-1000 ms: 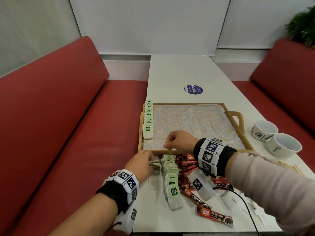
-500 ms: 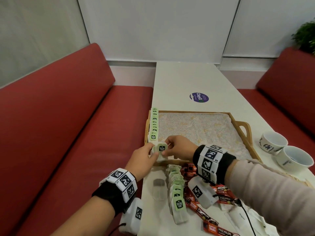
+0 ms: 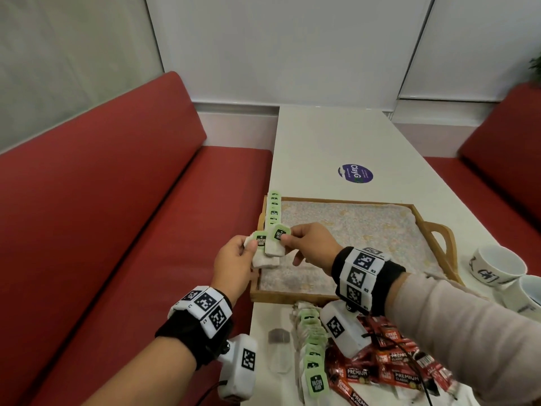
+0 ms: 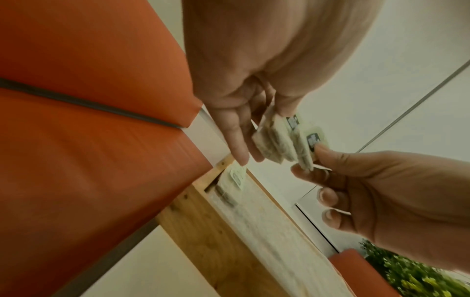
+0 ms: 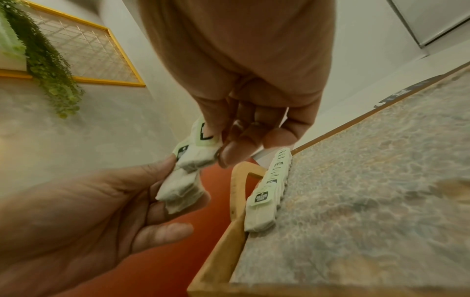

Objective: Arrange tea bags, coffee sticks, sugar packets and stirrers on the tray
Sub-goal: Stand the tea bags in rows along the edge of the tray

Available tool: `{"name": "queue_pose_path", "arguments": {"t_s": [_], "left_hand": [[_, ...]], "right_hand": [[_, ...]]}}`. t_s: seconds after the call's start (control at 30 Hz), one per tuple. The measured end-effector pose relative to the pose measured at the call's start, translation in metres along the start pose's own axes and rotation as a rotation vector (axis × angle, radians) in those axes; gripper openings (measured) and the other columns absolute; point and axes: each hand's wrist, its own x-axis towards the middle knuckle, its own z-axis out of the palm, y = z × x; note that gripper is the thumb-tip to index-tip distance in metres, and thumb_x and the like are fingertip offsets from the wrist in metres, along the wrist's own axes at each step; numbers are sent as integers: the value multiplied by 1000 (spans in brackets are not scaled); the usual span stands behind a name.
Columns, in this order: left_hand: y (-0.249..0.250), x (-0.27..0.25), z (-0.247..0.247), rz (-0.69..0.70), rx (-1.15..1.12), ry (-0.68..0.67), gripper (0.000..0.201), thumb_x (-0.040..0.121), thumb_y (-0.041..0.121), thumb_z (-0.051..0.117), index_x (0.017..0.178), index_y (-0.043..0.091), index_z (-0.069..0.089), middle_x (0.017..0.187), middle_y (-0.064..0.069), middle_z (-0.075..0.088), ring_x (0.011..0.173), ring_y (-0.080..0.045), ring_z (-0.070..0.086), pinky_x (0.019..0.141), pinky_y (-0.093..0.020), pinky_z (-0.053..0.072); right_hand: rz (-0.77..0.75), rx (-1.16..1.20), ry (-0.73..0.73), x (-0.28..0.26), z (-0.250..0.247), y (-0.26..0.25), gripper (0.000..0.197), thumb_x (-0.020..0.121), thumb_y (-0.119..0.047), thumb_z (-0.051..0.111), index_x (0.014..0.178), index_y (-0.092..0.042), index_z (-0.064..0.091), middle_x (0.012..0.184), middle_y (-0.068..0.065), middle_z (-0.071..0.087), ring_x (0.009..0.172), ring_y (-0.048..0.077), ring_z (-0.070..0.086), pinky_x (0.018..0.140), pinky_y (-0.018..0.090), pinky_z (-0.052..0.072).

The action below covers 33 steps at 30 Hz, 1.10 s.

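A wooden tray (image 3: 292, 295) lined with a speckled cloth sits on the white table. A row of green-tagged tea bags (image 3: 274, 210) runs along its left edge, also seen in the right wrist view as a row of tea bags (image 5: 269, 186). Above the tray's near left corner my left hand (image 3: 237, 259) holds a small stack of tea bags (image 3: 262, 253). My right hand (image 3: 304, 244) pinches the top tea bag (image 3: 278, 240) of that stack by its green tag. More tea bags (image 3: 311, 350) and red coffee sticks (image 3: 389, 367) lie in front of the tray.
Two white cups (image 3: 497, 266) stand right of the tray's handle. A single clear-wrapped tea bag (image 3: 279, 350) lies near the table's left edge. Red benches (image 3: 117, 230) flank the table. A round purple sticker (image 3: 355, 173) is beyond the tray.
Both hands lifted tea bags from the pile in front of the tray and carried them up over the tray's left side. The right hand now pinches the top bag's tag.
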Motion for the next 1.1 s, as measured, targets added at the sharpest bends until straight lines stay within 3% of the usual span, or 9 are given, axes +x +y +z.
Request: {"name": "queue_pose_path", "arguments": {"t_s": [0.13,0.33,0.47,0.57,0.9,1.1], "left_hand": [[-9,15,-11,-48,17,100,12,98,23,49,91,19,59,95,-10,69,87,-24,69,60,-34,58],[-16,26,-22,-45,39,114,13,97,23,50,91,19,60,95,-10,70,84,-25,70,59,-34,57],[-17,29,-22,-42,38,107,13,97,22,50,90,19,60,93,-8,70,84,-24,70,60,-34,57],[-19,29,-22,-48,34,102,13,97,21,50,88,20,60,93,-8,70,84,-24,70,59,-33,57],[-23,30,-22,-68,51,78,12,97,22,50,91,19,61,93,-7,71,82,-22,69,57,-32,56],[-21,29,-21,-89,51,53,12,96,22,53,95,14,61,92,-7,71,74,-18,69,51,-27,54]], "right_hand": [[40,-35,-19,20,-5,7,19,91,-18,62,72,-17,61,71,-3,68,50,11,56,42,13,37],[124,-257,-265,42,1,19,14,91,-16,62,81,-7,57,75,2,71,38,4,54,55,22,44],[185,-302,-364,50,10,21,23,93,-18,59,72,-11,53,69,-1,69,37,5,50,42,17,35],[213,-299,-402,53,13,23,15,94,-18,57,83,-8,59,70,0,68,38,6,50,38,15,33],[220,-266,-343,64,19,30,31,93,-23,59,64,-14,54,67,4,69,43,11,48,47,20,40],[221,-410,-308,65,22,26,29,93,-26,59,68,-13,61,70,4,67,46,9,55,53,21,48]]}}
